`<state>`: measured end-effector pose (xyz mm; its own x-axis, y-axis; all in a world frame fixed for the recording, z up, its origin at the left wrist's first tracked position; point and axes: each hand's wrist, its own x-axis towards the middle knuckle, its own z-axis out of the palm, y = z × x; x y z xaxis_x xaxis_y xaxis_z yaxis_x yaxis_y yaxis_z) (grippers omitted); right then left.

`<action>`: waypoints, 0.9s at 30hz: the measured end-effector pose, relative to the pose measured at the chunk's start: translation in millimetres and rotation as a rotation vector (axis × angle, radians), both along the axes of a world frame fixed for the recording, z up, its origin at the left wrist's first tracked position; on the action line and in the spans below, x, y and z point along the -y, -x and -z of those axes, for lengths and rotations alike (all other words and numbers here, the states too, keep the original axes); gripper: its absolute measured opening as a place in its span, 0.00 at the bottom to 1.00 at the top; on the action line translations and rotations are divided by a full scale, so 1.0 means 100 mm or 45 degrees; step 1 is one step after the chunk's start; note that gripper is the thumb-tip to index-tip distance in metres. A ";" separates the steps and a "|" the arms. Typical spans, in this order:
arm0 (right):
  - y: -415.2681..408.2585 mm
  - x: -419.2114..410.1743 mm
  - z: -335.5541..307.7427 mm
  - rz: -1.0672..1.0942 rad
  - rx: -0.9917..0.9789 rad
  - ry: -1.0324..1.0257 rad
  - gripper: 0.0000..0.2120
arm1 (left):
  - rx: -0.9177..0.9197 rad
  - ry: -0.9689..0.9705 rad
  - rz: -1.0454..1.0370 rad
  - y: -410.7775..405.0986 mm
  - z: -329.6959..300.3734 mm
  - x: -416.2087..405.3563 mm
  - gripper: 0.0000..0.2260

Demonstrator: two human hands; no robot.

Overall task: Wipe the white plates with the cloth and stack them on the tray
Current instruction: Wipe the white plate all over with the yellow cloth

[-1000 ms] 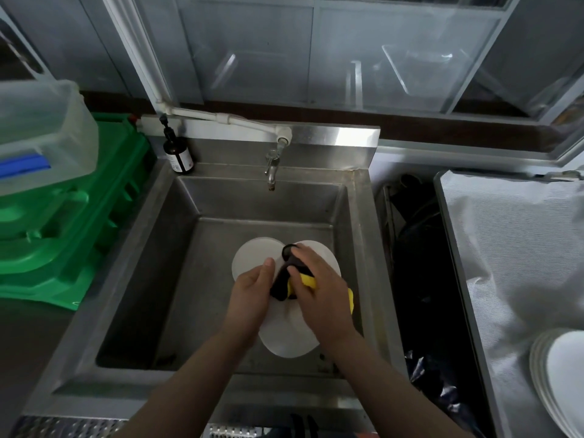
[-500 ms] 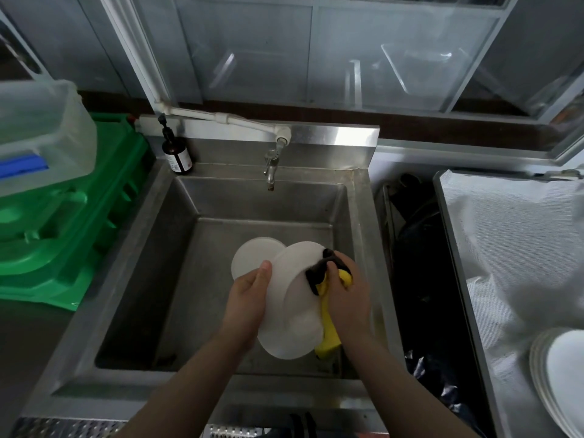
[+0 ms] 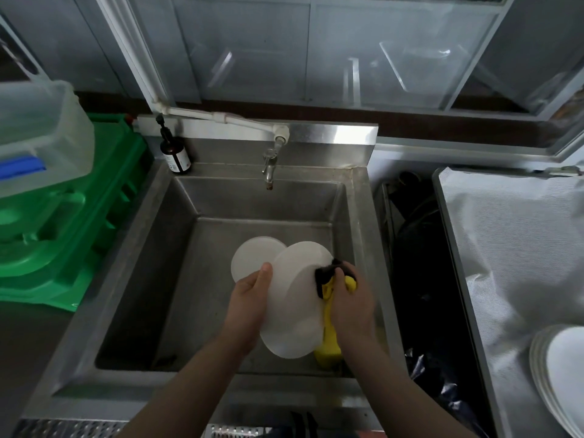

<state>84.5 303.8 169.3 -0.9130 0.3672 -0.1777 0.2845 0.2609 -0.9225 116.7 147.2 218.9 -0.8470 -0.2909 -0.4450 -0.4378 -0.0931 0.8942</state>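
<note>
Left hand (image 3: 249,298) pinches the plate (image 3: 294,301) rim; right hand (image 3: 350,301) clutches the cloth (image 3: 328,314) beside it; hard rubbing might slip the plate into the sink (image 3: 177,267).

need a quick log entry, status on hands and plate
Left hand holds plate over sink. Right hand presses cloth on it. Nothing blocking.

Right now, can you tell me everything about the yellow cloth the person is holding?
The yellow cloth with a black part looks soft and bunched up. Its black end pokes out above the fingers of the right hand, which squeezes it against the right edge of the tilted round white plate. The yellow rest hangs down behind the plate, over the steel sink. The left hand holds the plate, not the cloth.
</note>
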 end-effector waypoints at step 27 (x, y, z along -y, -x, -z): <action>-0.30 0.42 -0.20 -0.952 -0.598 -0.549 0.24 | 0.113 -0.391 -0.216 0.09 -0.09 0.00 0.17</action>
<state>114.5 262.0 189.6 -0.8801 -0.3861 0.2764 -0.4625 0.5653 -0.6830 107.4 146.9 227.9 -0.7521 -0.2654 -0.6032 -0.4680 -0.4294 0.7724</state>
